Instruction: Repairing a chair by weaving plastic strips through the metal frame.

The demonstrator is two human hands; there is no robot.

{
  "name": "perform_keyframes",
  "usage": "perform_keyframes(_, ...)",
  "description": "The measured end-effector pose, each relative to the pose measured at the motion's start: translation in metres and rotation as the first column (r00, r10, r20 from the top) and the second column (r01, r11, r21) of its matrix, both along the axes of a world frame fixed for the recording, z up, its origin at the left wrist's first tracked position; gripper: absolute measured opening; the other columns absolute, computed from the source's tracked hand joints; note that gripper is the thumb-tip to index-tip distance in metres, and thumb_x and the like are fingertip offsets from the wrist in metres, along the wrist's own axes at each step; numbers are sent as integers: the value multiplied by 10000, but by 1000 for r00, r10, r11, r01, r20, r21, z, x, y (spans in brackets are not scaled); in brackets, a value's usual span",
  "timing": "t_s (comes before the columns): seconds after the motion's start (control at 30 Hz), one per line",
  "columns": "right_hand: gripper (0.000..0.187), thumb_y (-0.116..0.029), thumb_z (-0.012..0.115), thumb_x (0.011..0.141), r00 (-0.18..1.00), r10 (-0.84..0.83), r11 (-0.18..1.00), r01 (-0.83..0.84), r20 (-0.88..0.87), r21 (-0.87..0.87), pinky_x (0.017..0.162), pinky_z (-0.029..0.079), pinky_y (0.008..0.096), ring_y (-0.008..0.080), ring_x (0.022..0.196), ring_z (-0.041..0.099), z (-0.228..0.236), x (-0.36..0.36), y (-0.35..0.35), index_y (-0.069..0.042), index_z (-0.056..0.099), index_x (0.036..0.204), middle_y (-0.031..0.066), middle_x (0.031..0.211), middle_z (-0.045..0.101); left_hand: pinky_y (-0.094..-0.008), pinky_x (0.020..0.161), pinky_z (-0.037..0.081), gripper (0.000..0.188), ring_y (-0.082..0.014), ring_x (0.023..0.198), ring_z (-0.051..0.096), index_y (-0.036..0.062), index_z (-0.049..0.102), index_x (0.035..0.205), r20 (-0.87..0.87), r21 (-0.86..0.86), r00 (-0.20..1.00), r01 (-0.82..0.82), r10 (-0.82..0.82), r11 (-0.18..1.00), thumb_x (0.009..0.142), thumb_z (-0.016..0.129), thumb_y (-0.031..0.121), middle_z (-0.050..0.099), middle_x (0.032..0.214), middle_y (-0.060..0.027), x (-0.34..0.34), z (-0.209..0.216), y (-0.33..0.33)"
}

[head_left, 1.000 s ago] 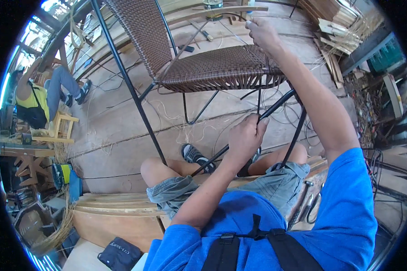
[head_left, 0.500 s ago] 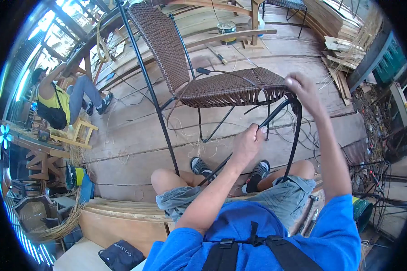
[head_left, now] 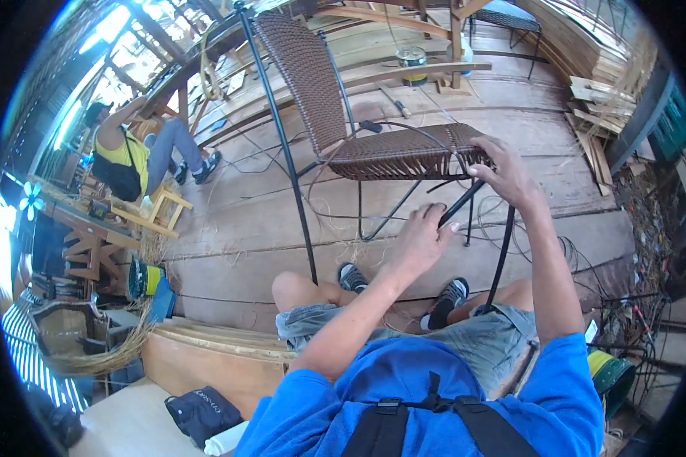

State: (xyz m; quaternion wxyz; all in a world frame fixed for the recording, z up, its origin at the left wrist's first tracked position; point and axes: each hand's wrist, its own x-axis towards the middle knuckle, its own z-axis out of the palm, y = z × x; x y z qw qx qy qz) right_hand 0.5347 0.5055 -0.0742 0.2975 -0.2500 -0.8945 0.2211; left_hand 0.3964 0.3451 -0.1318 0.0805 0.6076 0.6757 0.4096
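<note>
A chair with a brown woven seat (head_left: 404, 148) and woven backrest (head_left: 301, 76) stands before me on a black metal frame (head_left: 286, 145). My left hand (head_left: 421, 242) is wrapped round a black frame tube (head_left: 463, 202) below the seat's right front corner, its thumb lying along the tube. At that corner my right hand (head_left: 508, 181) bends its fingers over the edge of the weave and the frame; the fingertips are partly hidden. Across the seat runs a loose brown strand (head_left: 415, 129), with a small dark piece (head_left: 370, 126) at its far end.
Loose strands (head_left: 511, 228) lie under the chair on the plank floor. At left a person in a yellow top (head_left: 122, 156) sits near a small wooden stool (head_left: 164, 209). Stacked boards (head_left: 587, 61) are at back right. A can (head_left: 411, 65) and a brush (head_left: 400, 107) lie beyond the seat.
My right hand has come down from above the seat corner and bent round it. My left hand's grip on the tube looks looser. The whole view has shifted, moving the scene rightward in the picture.
</note>
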Motion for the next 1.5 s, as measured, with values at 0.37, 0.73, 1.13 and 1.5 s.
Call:
perform_keyframes(0.37,384,-187,542,778,994,-80,997,78,-70,-25,944,357,370,326,1085,479,-12,3,4,5,528,1110,184,1143,526,-280,597,415,321,-157,666,500,-34,508,996,269,116,842,-510,467,852,866,509,259,540,832,-72,-286,124,38)
perform_keyframes(0.73,317,-201,560,781,970,-146,988,153,-195,25,890,412,376,315,1012,527,-23,11,16,-16,575,1038,167,1061,573,-211,333,257,319,-56,392,300,85,428,789,624,-28,705,-413,339,910,917,416,377,355,567,43,-259,116,92)
perform_keyframes(1.13,329,-205,539,807,929,-286,957,265,-235,-119,899,407,341,291,1031,540,-27,50,34,-27,567,1081,153,1108,562,-214,374,273,272,-57,428,325,73,449,798,558,27,811,-225,172,974,901,459,324,361,571,42,-218,148,161)
perform_keyframes(1.5,332,-211,513,860,832,-476,879,438,-286,-187,890,395,303,237,1032,535,-37,85,38,-25,545,1132,144,1138,548,-218,382,272,315,-65,423,342,95,469,739,329,31,943,-54,41,998,901,448,365,393,556,38,-179,163,285)
